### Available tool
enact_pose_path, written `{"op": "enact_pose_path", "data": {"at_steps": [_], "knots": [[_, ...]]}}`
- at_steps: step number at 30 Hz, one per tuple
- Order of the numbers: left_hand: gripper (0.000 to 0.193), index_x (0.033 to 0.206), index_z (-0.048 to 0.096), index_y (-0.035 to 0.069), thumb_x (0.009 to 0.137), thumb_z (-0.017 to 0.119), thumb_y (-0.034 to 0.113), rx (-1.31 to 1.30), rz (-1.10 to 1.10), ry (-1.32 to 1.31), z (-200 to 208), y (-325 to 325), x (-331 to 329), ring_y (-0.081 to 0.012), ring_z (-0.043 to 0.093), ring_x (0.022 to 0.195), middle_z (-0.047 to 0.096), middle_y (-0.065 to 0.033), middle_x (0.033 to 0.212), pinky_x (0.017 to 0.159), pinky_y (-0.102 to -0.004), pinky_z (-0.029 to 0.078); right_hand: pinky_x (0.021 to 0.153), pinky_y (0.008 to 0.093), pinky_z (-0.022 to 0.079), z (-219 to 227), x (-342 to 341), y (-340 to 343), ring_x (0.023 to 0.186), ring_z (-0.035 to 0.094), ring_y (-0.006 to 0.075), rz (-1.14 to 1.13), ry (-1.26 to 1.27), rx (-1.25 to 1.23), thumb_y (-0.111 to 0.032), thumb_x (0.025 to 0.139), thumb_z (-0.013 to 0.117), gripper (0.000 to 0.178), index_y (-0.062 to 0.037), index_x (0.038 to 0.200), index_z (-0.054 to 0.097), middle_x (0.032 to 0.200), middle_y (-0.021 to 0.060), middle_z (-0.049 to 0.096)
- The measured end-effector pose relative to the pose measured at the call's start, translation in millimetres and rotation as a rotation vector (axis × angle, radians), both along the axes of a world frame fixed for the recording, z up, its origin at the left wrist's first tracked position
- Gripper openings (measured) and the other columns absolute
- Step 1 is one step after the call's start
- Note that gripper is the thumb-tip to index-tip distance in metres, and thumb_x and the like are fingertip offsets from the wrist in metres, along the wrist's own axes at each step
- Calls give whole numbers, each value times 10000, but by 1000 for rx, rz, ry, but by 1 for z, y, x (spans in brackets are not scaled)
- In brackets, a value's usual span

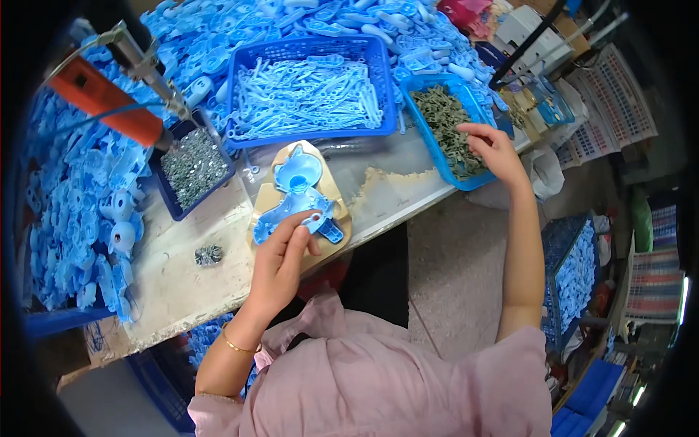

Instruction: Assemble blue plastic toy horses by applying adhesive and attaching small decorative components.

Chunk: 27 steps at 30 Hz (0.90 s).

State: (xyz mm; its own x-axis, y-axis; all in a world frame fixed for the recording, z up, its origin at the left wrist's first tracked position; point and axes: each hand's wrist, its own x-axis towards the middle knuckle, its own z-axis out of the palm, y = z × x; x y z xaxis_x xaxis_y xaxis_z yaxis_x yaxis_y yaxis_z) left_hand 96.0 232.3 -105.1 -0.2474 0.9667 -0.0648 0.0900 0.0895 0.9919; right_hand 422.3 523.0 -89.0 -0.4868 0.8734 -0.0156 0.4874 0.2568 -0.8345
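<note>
A light blue plastic shell [297,171], shaped like a small animal figure, lies hollow side up in a beige fixture block [333,191] at the table's front edge. My left hand [280,255] is over the shell's near end, its fingers closed on a small blue plastic piece with a round hole [314,221]. To the right, my right hand [499,154] hovers at the near side of a bright blue tray [416,120] full of small grey-green parts [443,116]. Its index finger reaches out and the others are loosely bent; nothing shows between them.
Behind the fixture stands a blue basket [393,87] of thin light blue sticks. An orange power screwdriver [102,98] hangs over a dark bin [175,207] of small screws. Blue plastic shells [80,211] pile up left and behind. A small metallic clump [208,255] lies front left.
</note>
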Motion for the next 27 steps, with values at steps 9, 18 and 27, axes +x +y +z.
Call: {"op": "enact_pose_path", "data": {"at_steps": [9, 18, 27], "knots": [[147, 1086, 475, 25, 1047, 557, 141, -35, -179, -43, 14, 18, 10, -88, 627, 802, 628, -34, 827, 720, -244, 474, 720, 233, 490, 36, -136, -115, 792, 608, 63, 452, 152, -481, -13, 889, 697, 146, -18, 1032, 723, 893, -8, 670], [166, 1023, 524, 14, 1013, 617, 151, 17, -166, 273, 6, 13, 4, -118, 664, 746, 646, -51, 812, 656, -277, 499, 632, 232, 488, 40, -159, -126, 721, 615, 75, 524, 85, -604, -11, 877, 682, 105, 8, 974, 647, 815, 31, 646], [175, 995, 622, -3, 1003, 630, 172, -168, -391, 113, 14, 10, -8, -92, 616, 694, 668, -30, 783, 632, -275, 487, 586, 247, 489, 36, -165, -118, 704, 629, 90, 696, 18, -740, -14, 800, 723, 221, -30, 961, 573, 814, 55, 666]]}}
